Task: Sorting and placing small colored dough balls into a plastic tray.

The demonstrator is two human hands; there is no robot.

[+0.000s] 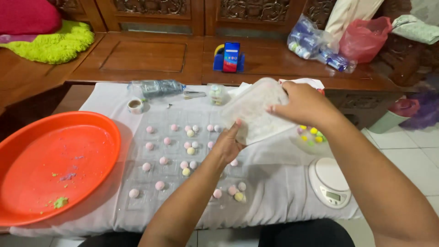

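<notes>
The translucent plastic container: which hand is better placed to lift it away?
Probably the right hand: it grips the translucent plastic container's upper edge from above, while the left hand only touches its lower corner.

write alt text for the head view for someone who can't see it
Both hands, left hand and right hand, hold a clear plastic container above a white cloth with rows of small pastel balls. An orange tray lies left, a white scale right.
</notes>
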